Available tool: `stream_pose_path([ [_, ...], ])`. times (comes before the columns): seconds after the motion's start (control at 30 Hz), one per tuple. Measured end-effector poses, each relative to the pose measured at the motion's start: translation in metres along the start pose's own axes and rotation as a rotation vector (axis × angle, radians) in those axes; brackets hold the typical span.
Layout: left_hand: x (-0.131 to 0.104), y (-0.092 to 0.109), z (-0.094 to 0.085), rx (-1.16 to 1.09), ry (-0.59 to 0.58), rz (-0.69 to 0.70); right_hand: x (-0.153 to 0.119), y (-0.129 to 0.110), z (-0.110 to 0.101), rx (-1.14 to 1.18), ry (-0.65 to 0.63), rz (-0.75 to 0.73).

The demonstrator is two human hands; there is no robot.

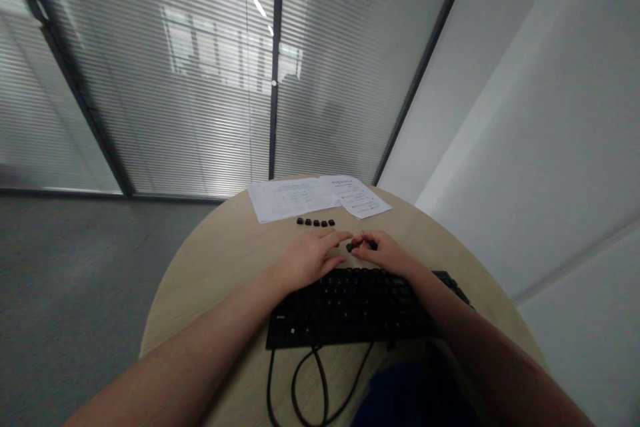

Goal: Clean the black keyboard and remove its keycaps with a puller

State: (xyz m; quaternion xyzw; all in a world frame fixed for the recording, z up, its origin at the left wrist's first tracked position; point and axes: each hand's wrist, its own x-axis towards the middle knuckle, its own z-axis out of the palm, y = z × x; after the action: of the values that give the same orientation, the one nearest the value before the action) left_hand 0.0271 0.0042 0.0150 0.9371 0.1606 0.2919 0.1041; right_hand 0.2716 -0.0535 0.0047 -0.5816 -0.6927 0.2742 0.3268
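Observation:
My left hand [314, 256] hovers over the upper left part of a black keyboard [350, 310], its fingers stretched out and apart, holding nothing. Across from it, my right hand [384, 252] is closed in a pinch just beyond the keyboard's back edge. A small black keycap [349, 248] shows at its fingertips, close to the left hand's fingers. Another dark bit shows between the right fingers, too small to make out. Several black keycaps [317, 223] stand in a row on the table behind the left hand. My forearms cover parts of the keyboard's sides.
Printed white sheets [295, 199] lie at the far edge of the round wooden table [200, 280]. A black cable [325, 387] loops in front of the keyboard. Beyond stand a glass partition with blinds [200, 113] and, on the right, a white wall [550, 113].

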Motion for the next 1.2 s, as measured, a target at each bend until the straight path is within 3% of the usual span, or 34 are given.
stream_pose_path([
  [0.13,0.002,-0.019,-0.006,0.09,-0.159,-0.143,0.048,0.027,-0.015,-0.266,0.098,0.066],
  [0.27,0.001,-0.033,-0.003,0.132,-0.284,-0.161,0.088,0.051,-0.014,-0.335,0.104,0.088],
  [0.5,-0.002,-0.038,0.007,0.115,-0.333,-0.159,0.105,0.06,0.001,-0.388,0.091,0.084],
  [0.8,0.0,-0.035,0.003,0.106,-0.333,-0.179,0.104,0.051,0.004,-0.455,0.137,0.096],
  [1.0,0.003,-0.037,0.002,0.077,-0.34,-0.185,0.077,0.027,-0.018,-0.414,0.294,0.074],
  [1.07,0.003,-0.038,0.002,0.076,-0.354,-0.185,0.055,0.016,-0.026,-0.294,0.344,0.062],
  [1.2,0.003,-0.039,0.005,0.072,-0.358,-0.17,0.005,-0.003,-0.025,0.318,0.369,0.043],
])
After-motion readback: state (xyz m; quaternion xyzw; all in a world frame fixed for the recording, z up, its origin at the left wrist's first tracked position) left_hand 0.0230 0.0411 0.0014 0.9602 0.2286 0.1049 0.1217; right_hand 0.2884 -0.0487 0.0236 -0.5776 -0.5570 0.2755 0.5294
